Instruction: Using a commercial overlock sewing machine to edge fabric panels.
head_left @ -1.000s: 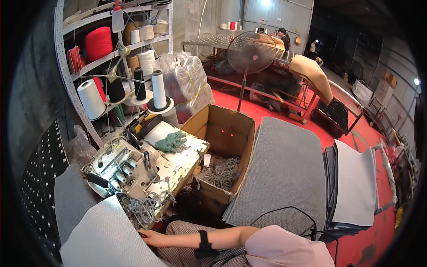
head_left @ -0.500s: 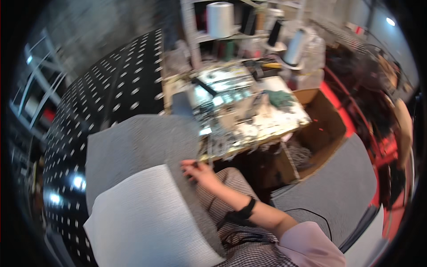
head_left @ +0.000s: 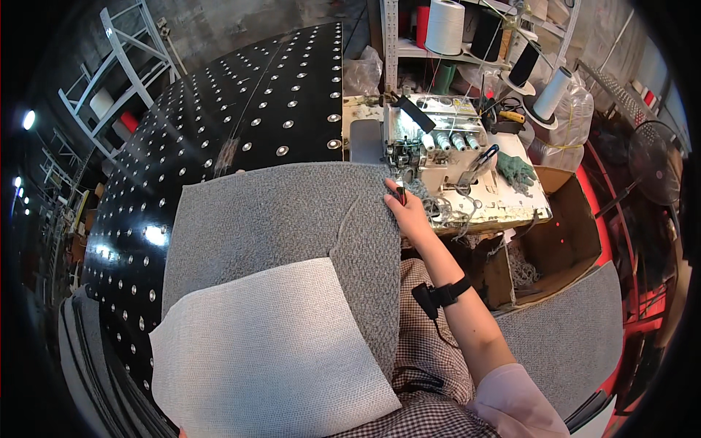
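A grey carpet mat (head_left: 255, 212) lies across my lap and the black table's edge. Its near part is folded over, with the pale woven backing (head_left: 263, 343) facing up. My right hand (head_left: 409, 215) is at the mat's far right corner, thumb along the edge and fingers closed around a small dark tool with a red part (head_left: 401, 193); its kind is not clear. Just beyond is the sewing machine (head_left: 438, 139), near the corner. Only a fingertip of my left hand (head_left: 182, 432) shows, at the fold's lower left edge; its other fingers are hidden.
The black table (head_left: 241, 124) has rows of metal studs. Thread cones (head_left: 445, 28) stand behind the machine, with a green glove (head_left: 516, 174) on its table. A cardboard box (head_left: 566, 226) holds scraps at right. Further grey mats (head_left: 569, 336) lie beside me; others (head_left: 91, 358) are stacked left.
My right hand has moved forward from the mat's right side to its far corner by the machine. The view has swung left, and the mat's far edge now reaches the machine.
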Demonstrator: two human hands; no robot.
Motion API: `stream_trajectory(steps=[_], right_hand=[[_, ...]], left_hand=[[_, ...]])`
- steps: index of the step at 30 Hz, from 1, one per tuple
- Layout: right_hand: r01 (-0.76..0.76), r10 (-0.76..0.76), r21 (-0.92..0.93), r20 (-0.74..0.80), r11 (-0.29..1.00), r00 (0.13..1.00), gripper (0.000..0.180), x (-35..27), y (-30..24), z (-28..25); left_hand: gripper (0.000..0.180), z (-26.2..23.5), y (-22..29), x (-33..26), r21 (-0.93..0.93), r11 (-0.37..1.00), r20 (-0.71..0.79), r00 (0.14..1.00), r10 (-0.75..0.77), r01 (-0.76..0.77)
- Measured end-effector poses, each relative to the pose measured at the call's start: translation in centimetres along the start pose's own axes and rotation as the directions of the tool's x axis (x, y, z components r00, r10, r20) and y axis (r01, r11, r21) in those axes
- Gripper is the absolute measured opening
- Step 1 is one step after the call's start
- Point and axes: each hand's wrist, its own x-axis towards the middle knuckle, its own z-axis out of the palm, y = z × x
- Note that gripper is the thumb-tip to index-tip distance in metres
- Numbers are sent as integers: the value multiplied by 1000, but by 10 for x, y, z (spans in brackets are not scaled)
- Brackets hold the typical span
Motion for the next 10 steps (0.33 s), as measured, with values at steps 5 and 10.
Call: stream_trajectory(steps=[5, 10], right_hand=[[-18, 15, -148, -21, 989, 1000, 40, -2, -2, -8], [-99, 95, -382, -29, 919, 995, 40, -4, -13, -10]], left_hand=[[28, -35, -17, 2, -105, 994, 76, 997, -31, 39], [41, -15, -9, -21, -403, 854, -35, 927, -373, 329]])
